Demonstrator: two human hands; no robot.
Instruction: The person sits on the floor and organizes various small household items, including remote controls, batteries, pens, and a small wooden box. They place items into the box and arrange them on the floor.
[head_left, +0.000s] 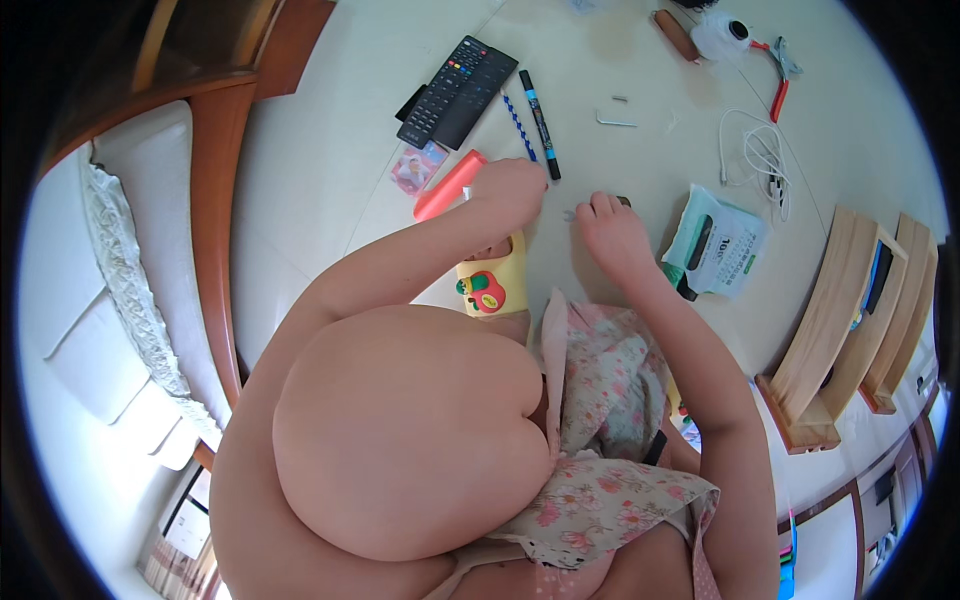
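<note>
My left hand (510, 191) is curled just above the floor, beside a coral-red tube (451, 185). Its fingertips face away from the camera, so whatever they may hold is hidden. A blue-and-white spiral-striped stick (519, 124) ends close to its knuckles, and a black-and-blue marker pen (540, 124) lies just beyond. To the right, my right hand (615, 232) has its fingers bent over a small metal object (571, 216). A silvery tip shows left of the fingers; a dark piece (624, 201) shows behind them. Below my left wrist is a yellow slipper (495, 289) with a fruit decoration.
Farther out lie a black remote control (452, 94), a pink box (418, 169), a hex key (616, 121), red-handled pliers (781, 79) and a white spool (720, 36). A wipes packet (716, 244), white cable (757, 154) and wooden rack (832, 322) stand right; a wood-framed sofa (214, 225) left.
</note>
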